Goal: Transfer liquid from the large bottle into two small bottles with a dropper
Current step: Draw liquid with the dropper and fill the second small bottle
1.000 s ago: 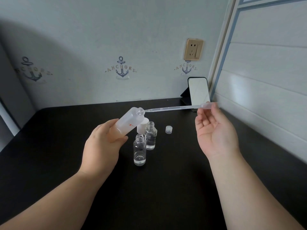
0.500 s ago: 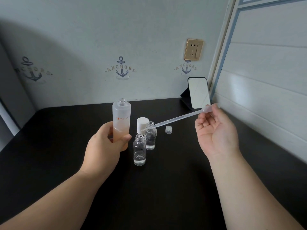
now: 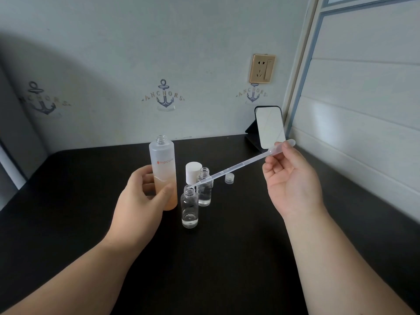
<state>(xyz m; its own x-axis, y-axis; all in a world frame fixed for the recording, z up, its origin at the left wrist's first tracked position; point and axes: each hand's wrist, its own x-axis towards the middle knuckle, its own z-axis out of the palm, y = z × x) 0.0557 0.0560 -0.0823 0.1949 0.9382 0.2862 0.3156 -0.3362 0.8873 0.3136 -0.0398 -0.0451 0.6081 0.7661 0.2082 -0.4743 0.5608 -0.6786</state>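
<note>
One dropper (image 3: 241, 165), long and thin, slanted: bulb end up high, pinched between the thumb and fingers (image 3: 286, 148) of the right hand (image 3: 293, 183); tip end down low and away from those fingers, pointing at the open mouth of the near small bottle (image 3: 189, 206). Right at the mouth, maybe just above it; cannot tell if touching.

One large bottle (image 3: 163, 171), standing straight up, no cap on, neck pointing to the ceiling. Gripped by the left hand (image 3: 141, 201), fingers curled round the lower half, thumb in front. Frosted on top, pale orange liquid in the lower half.

Two small bottles, both clear, both open, both upright on the dark table (image 3: 227, 258). Near one just beside the left thumb, with a little clear liquid at the bottom. Far small bottle (image 3: 205, 189) just behind it, under the dropper's stem, also with clear liquid inside.

Two caps on the table: one white cap (image 3: 193, 171), big, behind the small bottles; one small clear cap (image 3: 229, 178), below the dropper, between the bottles and the right hand.

One mirror (image 3: 270, 127) past the right fingers, leaning by the wall.
</note>
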